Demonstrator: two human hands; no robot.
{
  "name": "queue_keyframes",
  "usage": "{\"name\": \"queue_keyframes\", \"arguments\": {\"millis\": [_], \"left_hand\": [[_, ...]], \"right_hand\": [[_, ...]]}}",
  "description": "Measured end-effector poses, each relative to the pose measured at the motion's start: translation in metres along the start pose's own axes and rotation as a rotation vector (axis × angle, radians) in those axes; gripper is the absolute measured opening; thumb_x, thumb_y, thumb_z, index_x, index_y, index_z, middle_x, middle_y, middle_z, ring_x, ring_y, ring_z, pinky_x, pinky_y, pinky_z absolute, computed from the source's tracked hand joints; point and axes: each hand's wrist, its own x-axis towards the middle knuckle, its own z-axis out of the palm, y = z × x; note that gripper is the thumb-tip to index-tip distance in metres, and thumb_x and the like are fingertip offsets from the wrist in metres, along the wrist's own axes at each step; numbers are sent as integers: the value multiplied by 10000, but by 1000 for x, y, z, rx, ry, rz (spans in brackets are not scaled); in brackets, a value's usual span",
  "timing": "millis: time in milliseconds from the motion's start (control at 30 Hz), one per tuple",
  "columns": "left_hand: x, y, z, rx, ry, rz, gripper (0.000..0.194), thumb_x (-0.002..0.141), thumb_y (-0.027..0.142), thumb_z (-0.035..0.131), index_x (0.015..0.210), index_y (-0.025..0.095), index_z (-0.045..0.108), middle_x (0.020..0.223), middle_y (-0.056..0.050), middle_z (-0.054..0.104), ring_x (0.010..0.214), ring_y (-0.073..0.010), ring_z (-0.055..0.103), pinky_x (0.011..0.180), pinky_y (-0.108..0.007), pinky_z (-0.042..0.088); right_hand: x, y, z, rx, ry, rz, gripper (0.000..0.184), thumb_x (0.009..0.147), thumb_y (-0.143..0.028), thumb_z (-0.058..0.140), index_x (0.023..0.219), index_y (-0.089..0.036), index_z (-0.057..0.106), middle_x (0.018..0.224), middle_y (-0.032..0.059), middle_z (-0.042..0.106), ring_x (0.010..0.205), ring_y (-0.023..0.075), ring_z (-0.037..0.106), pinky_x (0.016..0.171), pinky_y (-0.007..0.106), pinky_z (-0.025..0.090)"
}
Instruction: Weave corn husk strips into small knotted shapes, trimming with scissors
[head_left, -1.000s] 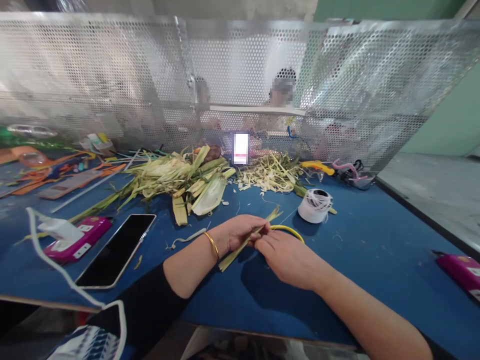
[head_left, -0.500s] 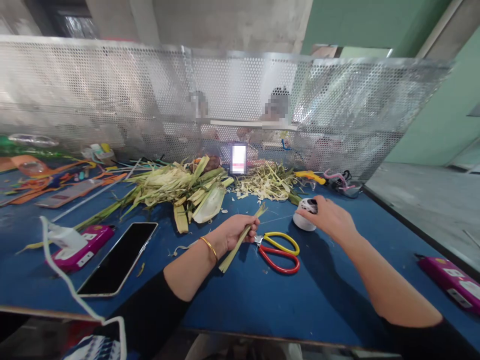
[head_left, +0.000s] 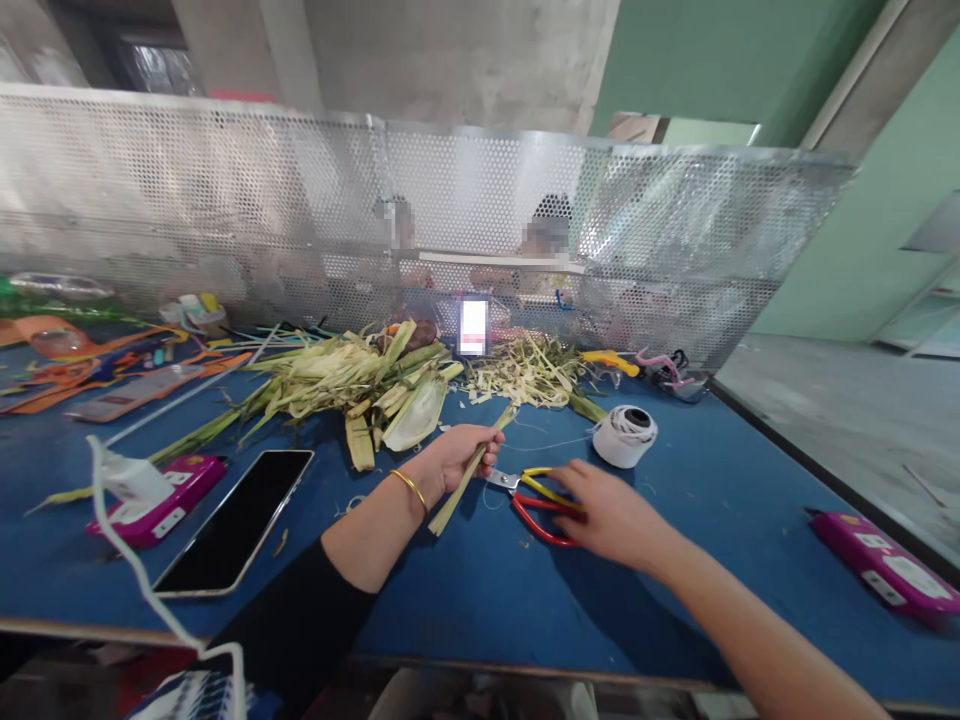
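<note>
My left hand point(head_left: 466, 455) is closed round a small bundle of pale green plant strips point(head_left: 454, 496), which pokes out above and below the fist. To its right lie scissors point(head_left: 541, 538) with one red and one yellow handle, their blades pointing at the left hand. My right hand point(head_left: 611, 515) has its fingers on the scissors' handles, with the fingertips partly hidden. Beyond it stands a spool of white thread point(head_left: 625, 440); a thin strand runs from it toward the bundle.
A heap of plant husks point(head_left: 330, 375) and a pile of shredded strips point(head_left: 525, 370) lie at the back, before a perforated metal screen point(head_left: 480, 170). A phone point(head_left: 238, 520) and a magenta power strip point(head_left: 169, 505) sit left, another power strip point(head_left: 881, 562) right. People are behind the screen.
My right hand left the bundle, reached the thread spool, then let it go and came back to the scissors' handles. My left hand kept hold of the strips. The view tilted upward.
</note>
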Motion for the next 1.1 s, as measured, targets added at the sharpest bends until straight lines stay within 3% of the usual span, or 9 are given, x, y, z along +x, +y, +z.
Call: {"name": "queue_keyframes", "arguments": {"millis": [133,300,367,433,567,633,800,967,1100], "left_hand": [[2,0,-3,5,-4,-4,200,891,251,462,718,152,472,565,66,375,436,-41,346,456,-179,311],[-1,1,-2,17,-11,3,185,874,267,504,730,153,478,573,64,387,447,-43,356,458,-172,321],[-3,2,-2,20,-13,7,178,886,232,467,727,152,477,566,63,385,444,-45,359,458,-173,325],[-4,2,0,22,-10,8,180,891,211,447,724,151,476,557,63,380,439,-46,356,456,-173,325],[-7,3,3,31,7,11,181,893,213,446,727,148,482,555,59,387,441,-47,367,448,-169,317],[-8,2,4,36,13,11,184,891,219,452,724,147,484,555,58,391,441,-46,373,446,-167,318],[-8,1,5,39,8,21,187,881,210,454,709,146,485,551,60,389,432,-44,367,441,-168,318],[-7,0,4,43,9,39,169,858,228,503,709,148,491,562,62,391,437,-45,370,447,-173,328],[-10,1,6,52,6,54,179,867,207,464,703,144,495,565,58,394,439,-43,372,454,-173,335]], "right_hand": [[-8,-19,15,-15,-63,72,509,744,-64,447,1243,-146,502,1032,122,590,946,218,558,810,311,424],[-34,-9,0,72,-142,184,681,647,0,457,1302,-185,452,1056,118,620,929,231,597,769,311,426],[-43,-5,-6,255,-184,321,615,669,-43,496,1264,-195,482,1008,94,645,887,225,610,747,310,441],[-50,-3,-12,528,-229,482,458,737,-174,552,1194,-196,525,876,53,655,714,179,604,641,276,457],[-55,-1,-18,1090,-270,739,483,746,-456,625,1150,-218,511,623,-55,510,367,63,369,345,196,324],[-55,1,-21,1281,-270,746,478,729,-493,648,1093,-208,526,621,-60,487,354,48,348,320,179,322],[-51,3,-25,1557,-367,669,381,826,-526,544,1037,-209,547,701,-15,544,463,99,487,368,211,432],[-37,0,-28,1601,-442,775,409,865,-562,470,970,-180,571,654,-22,530,420,83,471,339,184,374],[-22,0,-24,1567,-391,813,454,864,-601,435,926,-172,570,608,-33,508,366,69,419,309,179,348]]}}
